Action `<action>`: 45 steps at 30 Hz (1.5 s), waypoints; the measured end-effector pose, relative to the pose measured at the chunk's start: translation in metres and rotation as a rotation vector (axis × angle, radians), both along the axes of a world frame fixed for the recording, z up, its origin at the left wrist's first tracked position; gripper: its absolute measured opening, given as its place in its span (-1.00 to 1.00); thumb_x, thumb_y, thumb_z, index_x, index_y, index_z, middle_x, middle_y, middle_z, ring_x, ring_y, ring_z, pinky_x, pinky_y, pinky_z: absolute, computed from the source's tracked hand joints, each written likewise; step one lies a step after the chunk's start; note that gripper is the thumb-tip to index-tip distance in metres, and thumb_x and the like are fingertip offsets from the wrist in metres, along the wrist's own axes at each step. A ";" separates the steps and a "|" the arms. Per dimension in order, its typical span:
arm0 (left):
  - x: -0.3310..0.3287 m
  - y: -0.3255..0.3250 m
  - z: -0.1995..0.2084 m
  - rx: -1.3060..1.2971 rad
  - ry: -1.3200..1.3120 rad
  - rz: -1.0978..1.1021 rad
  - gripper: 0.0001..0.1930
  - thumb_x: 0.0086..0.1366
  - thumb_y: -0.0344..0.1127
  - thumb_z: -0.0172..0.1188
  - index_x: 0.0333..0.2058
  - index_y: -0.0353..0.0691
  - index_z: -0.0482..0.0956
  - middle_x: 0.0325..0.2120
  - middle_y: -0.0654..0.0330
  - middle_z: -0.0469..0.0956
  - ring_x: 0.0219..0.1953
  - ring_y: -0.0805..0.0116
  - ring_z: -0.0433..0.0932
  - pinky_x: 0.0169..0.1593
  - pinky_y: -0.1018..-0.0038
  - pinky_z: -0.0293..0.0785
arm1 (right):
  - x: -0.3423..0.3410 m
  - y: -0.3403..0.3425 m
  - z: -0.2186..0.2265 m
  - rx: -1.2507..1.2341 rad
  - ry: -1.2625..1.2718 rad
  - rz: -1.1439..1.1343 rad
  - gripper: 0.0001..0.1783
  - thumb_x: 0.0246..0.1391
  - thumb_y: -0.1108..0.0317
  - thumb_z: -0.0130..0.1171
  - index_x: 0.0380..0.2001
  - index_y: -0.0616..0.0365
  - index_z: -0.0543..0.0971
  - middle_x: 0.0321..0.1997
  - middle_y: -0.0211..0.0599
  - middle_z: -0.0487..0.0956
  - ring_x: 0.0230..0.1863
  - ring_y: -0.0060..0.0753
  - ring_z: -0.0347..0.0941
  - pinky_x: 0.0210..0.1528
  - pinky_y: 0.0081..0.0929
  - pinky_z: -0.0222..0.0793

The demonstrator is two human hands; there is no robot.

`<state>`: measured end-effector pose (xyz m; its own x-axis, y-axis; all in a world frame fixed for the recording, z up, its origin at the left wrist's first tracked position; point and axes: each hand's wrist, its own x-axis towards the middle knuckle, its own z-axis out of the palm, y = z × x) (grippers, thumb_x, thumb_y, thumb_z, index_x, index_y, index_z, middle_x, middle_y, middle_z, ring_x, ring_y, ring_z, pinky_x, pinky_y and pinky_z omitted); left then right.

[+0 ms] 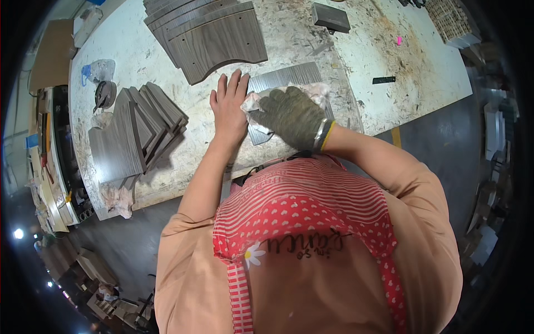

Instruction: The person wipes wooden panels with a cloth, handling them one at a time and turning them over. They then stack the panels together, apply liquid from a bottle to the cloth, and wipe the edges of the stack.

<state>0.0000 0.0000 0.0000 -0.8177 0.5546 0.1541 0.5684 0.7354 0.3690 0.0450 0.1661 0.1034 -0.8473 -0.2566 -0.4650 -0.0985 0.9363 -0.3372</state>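
A grey wood-grain panel [285, 75] lies flat on the worktable before me. My left hand [229, 106], bare, rests at its left edge with the fingers stretched out. My right hand [293, 118] wears a dark grey-green glove and presses a crumpled white cloth [316, 92] onto the panel, covering much of it. Left of my left hand sits a pile of curved grey wood-grain panels [117, 145]. Beyond my hands, a stack of larger panels [218, 44] with small holes and a curved near edge lies on the table.
The white worktable [356, 111] is stained and scuffed. On its left are a roll of tape [104, 94] and a clear plastic bag [100, 71]; another rag [118, 200] hangs at the front-left edge. A dark block [331, 18], a black strip [384, 80] and a woven basket [453, 22] lie toward the right.
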 end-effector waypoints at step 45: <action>-0.012 0.050 0.095 1.005 -1.211 0.114 -0.63 0.38 -0.15 0.02 0.01 -0.29 0.40 -0.19 0.23 0.50 -0.12 0.47 0.46 -0.03 0.47 0.42 | 0.057 0.166 0.025 -1.103 0.045 -0.714 -0.58 0.15 0.16 0.14 -0.04 0.25 0.53 -0.18 -0.32 0.60 -0.17 -0.54 0.48 -0.03 -0.51 0.39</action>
<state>-0.0117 0.0500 0.0949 -0.7524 0.5620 -0.3436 -0.4532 -0.0632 0.8892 0.1019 0.3326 0.1282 -0.9629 0.0272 -0.2684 0.2690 0.0231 -0.9629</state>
